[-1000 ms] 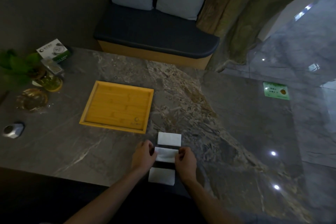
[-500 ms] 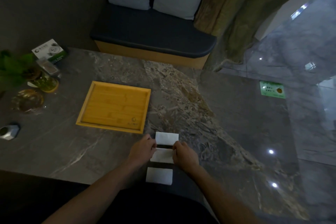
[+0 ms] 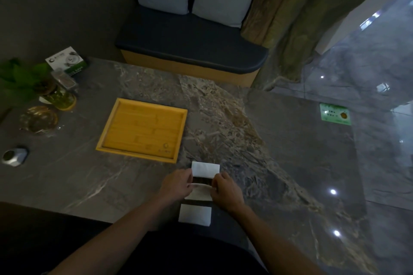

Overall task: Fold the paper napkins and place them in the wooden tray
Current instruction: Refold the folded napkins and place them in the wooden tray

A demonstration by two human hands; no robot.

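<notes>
Pinching the middle white paper napkin (image 3: 199,192) at its two short ends, the left hand (image 3: 177,184) and right hand (image 3: 225,191) hold it low over the grey marble table (image 3: 290,152). Thin, limp and light, it should crease best taken by its corners. Two more napkins flank it; the empty square wooden tray (image 3: 143,128) lies near, up-left, with open room between.

Matt white paper napkins (image 3: 205,169); smooth yellow wooden tray (image 3: 143,128); polished veined stone table (image 3: 290,152)
</notes>
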